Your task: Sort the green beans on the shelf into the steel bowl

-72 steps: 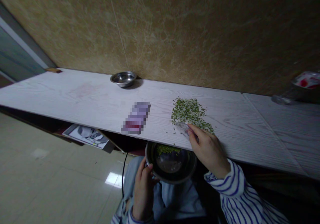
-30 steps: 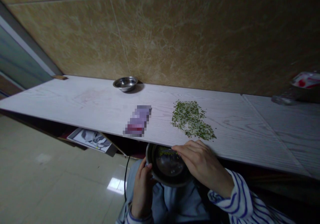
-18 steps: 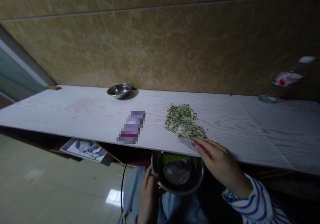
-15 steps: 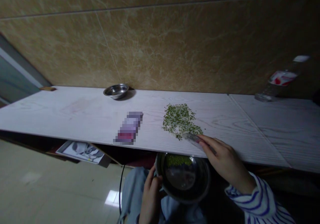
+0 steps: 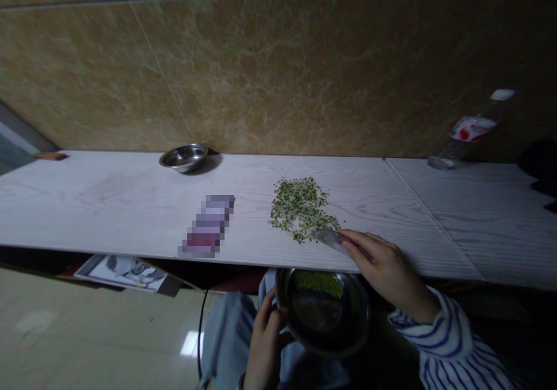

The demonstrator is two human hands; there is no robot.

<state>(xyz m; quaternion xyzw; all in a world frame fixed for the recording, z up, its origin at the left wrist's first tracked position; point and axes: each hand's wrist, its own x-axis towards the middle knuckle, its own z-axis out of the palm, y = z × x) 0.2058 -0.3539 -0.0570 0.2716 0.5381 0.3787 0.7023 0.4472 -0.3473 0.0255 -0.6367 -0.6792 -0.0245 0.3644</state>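
My left hand (image 5: 266,333) is closed on the left rim of a metal bowl (image 5: 328,343), held just below the table's front edge. Small green beans (image 5: 319,283) lie along the far side inside it. Between the thumb and fingers of my right hand (image 5: 385,265) is a greyish, see-through flat piece (image 5: 329,238); its exact kind is unclear. The tip of that piece touches the near right edge of a loose spread of green beans (image 5: 301,204) on the white wood-grain table (image 5: 383,204). Some whitish bits show among these beans.
A small metal bowl (image 5: 184,159) stands near the wall. A pixelated flat purple object (image 5: 209,224) lies left of the beans. At the back right is a clear bottle with a white cap (image 5: 472,129). An open drawer (image 5: 124,271) sticks out below the table.
My view has shifted a little to the right, so things on the table sit further left. The flat piece stays in my right hand by the beans; my left hand still holds the bowl.
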